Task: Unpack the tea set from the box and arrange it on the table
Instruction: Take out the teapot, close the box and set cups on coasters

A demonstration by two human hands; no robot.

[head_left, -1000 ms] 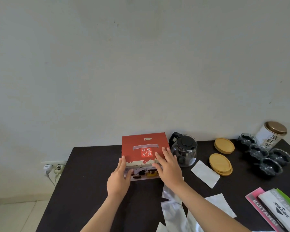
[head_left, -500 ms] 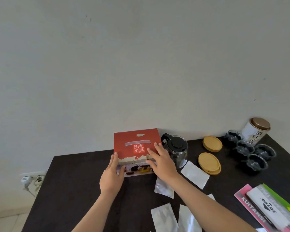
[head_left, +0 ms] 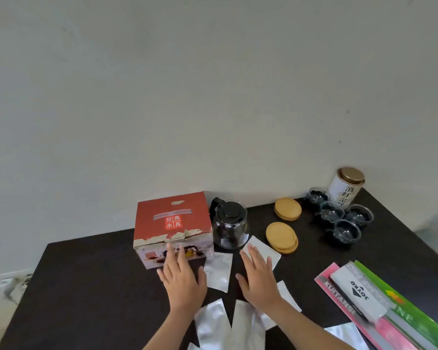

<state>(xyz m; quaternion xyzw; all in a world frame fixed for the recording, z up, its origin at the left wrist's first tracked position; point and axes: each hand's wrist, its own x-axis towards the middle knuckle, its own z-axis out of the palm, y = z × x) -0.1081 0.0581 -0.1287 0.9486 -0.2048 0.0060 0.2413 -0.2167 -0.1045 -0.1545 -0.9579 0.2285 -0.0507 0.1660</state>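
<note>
The box [head_left: 173, 227] is a red cardboard cube with white Chinese characters and a grey band on its closed top, a torn white edge along the front rim, and a printed picture of tea ware on its front face. It stands on the dark bench [head_left: 86, 286] toward the wall, at about 11 o'clock from the hands. Just beside it at 3 o'clock stands a clear glass teapot [head_left: 229, 224] with a black lid and black handle, its round body shiny.

The left hand [head_left: 181, 276] lies with fingers straight and spread, fingertips over the lower front face of the box; whether they touch it is hard to tell. The right hand [head_left: 259, 274] is also flat with fingers apart, above a white paper sheet [head_left: 262, 250] and holding nothing.

Several shiny silver foil pouches [head_left: 219, 272] lie flat around and under the hands; those at 6 o'clock are partly covered by the forearms and cut off by the lower edge.

At 2 o'clock from the hands are two stacks of round wooden coasters [head_left: 281, 237], smooth and pale brown. Farther right, four small clear glass cups [head_left: 345, 231] stand clustered, their insides dark and hard to read. Behind them a white cylindrical tin [head_left: 344, 189] with a bronze lid and black characters leans slightly. At 4 o'clock, pink, white and green printed booklets [head_left: 364, 296] lie overlapped, blurred and cut off at the frame edge. A wall socket [head_left: 10, 284] at 9 o'clock is smeared.
</note>
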